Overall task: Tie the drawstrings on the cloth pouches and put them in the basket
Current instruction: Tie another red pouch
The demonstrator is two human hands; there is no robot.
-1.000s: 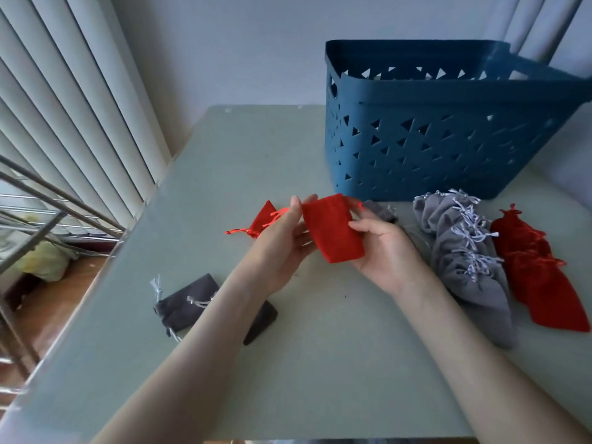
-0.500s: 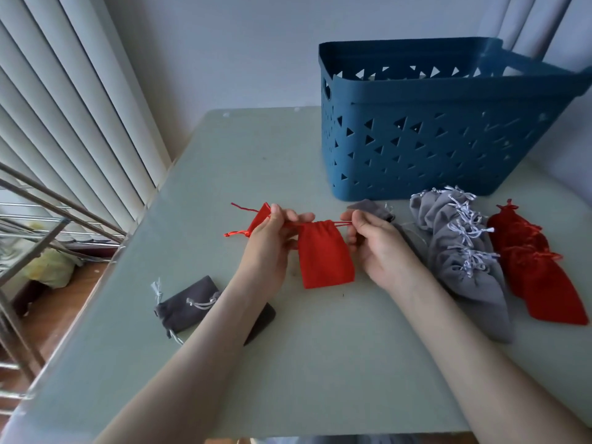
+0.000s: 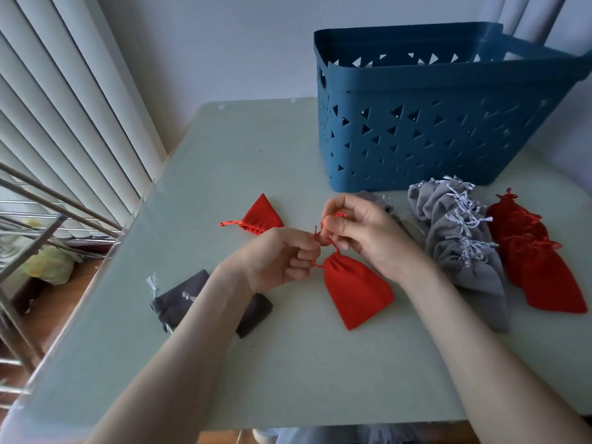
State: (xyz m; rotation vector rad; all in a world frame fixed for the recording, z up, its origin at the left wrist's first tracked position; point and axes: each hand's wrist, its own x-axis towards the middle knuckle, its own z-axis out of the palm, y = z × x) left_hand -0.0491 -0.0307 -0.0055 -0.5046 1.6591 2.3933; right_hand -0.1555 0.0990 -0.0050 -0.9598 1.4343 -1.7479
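Pale green table (image 3: 240, 149) carries the blue basket (image 3: 448, 88) at one o'clock; at centre lies the red pouch (image 3: 355, 290), seemingly light, soft and limp; left hand (image 3: 275, 261) and right hand (image 3: 365, 229) pinch its drawstrings (image 3: 335, 247), the sensible hold.

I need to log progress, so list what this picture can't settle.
Head view only.
Basket inside: its near wall hides any pouches there.
Red pouch strings: the left hand and right hand cover them; knot unclear.
Dark grey pouch: the left forearm crosses its middle.
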